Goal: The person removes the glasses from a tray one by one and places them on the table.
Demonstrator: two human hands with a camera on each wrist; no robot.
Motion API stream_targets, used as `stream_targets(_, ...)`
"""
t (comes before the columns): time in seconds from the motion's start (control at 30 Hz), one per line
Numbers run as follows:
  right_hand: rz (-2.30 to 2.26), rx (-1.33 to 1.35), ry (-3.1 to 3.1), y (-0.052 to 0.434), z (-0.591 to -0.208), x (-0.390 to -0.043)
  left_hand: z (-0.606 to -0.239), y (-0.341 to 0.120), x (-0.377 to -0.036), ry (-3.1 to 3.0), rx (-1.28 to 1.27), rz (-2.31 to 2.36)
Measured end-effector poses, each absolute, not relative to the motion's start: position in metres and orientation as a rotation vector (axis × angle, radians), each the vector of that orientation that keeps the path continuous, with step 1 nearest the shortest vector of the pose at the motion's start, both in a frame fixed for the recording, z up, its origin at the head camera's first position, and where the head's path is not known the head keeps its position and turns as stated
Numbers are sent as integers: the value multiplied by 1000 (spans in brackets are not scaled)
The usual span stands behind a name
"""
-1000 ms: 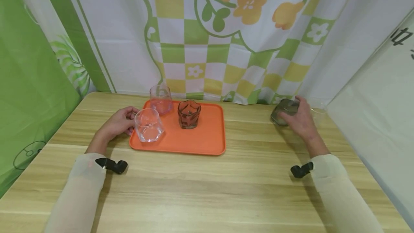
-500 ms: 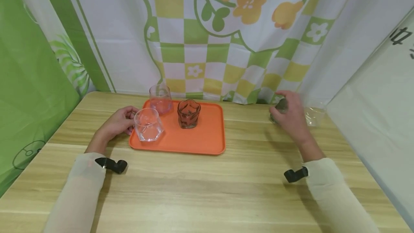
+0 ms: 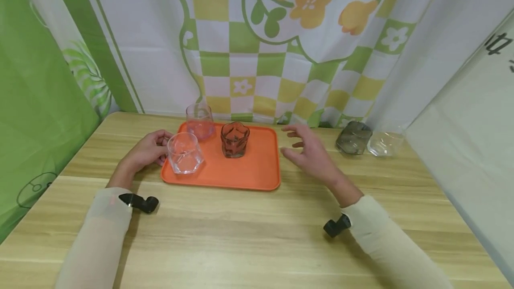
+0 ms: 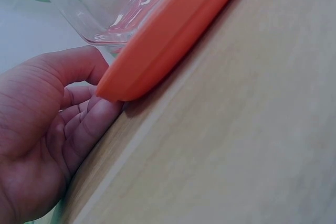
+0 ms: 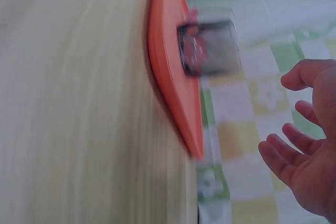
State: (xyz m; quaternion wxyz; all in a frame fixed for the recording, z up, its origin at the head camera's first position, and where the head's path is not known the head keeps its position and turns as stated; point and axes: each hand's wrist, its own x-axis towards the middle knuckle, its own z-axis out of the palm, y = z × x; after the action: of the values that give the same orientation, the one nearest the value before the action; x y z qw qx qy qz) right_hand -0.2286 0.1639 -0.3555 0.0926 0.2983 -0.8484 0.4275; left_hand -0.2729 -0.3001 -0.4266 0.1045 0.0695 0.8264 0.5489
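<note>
An orange tray (image 3: 241, 177) lies on the table. My left hand (image 3: 146, 150) holds its left edge; in the left wrist view the thumb and fingers (image 4: 94, 121) meet at the tray's rim. A clear glass (image 3: 185, 155) stands on the tray beside that hand. Behind it is a pinkish glass (image 3: 201, 124), and a brown glass (image 3: 235, 141) stands to the right. My right hand (image 3: 311, 153) hangs just right of the tray, fingers spread and holding nothing. In the right wrist view, the brown glass (image 5: 210, 51) looks blurred.
At the back right of the table, a grey glass (image 3: 354, 138) stands close beside another clear glass (image 3: 384, 144). A patterned curtain (image 3: 265, 66) hangs along the table's back edge. White cloth (image 3: 470, 115) borders the right side.
My right hand has let go of the grey glass at the back right and moved left towards the tray. The left hand and the tray have stayed in place.
</note>
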Motion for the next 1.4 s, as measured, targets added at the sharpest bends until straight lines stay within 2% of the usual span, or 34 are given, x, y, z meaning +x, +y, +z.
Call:
stream_targets(0.67, 1280, 1291, -2558, 46, -365, -213, -427, -300, -281, 2441, 209, 1618)
stream_targets(1.4, 1590, 1053, -2653, -23, -382, -222, -426, -299, -273, 2420, 247, 1650)
